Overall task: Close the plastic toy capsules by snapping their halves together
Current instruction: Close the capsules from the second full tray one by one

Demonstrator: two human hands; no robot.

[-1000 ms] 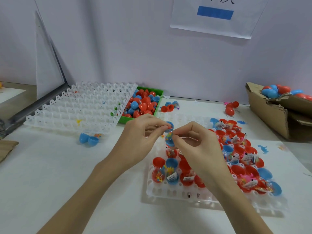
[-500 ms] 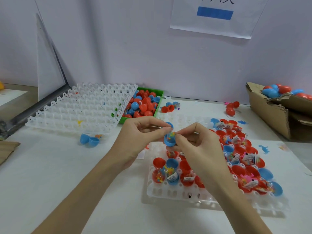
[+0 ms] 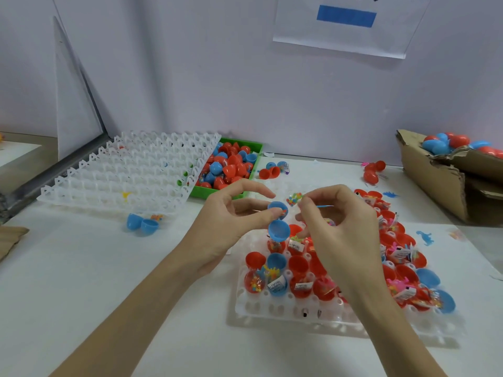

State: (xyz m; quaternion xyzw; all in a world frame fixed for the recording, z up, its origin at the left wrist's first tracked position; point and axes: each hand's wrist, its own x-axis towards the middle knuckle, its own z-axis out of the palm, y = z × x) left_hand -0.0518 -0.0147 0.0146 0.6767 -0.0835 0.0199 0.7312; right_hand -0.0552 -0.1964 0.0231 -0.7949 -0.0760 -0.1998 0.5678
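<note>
My left hand (image 3: 234, 221) pinches an open blue capsule (image 3: 278, 223), its two halves hinged apart, above the near tray. My right hand (image 3: 337, 227) pinches a small clear bag of coloured beads (image 3: 294, 198) just right of the capsule, with a thin blue stick poking out between its fingers. Below them a clear plastic tray (image 3: 285, 308) holds several open red and blue capsule halves (image 3: 299, 268) with toys and paper slips inside.
An empty clear tray (image 3: 122, 170) lies at the back left beside a green bin (image 3: 255, 148) of red and blue capsules. An open blue capsule (image 3: 141, 223) lies on the table. A cardboard box (image 3: 441, 180) with capsules stands at the right. Loose red capsules (image 3: 371, 172) lie behind.
My hands have drawn apart. The bead bag has come up out of the blue capsule in my right hand, and the capsule hangs open in my left.
</note>
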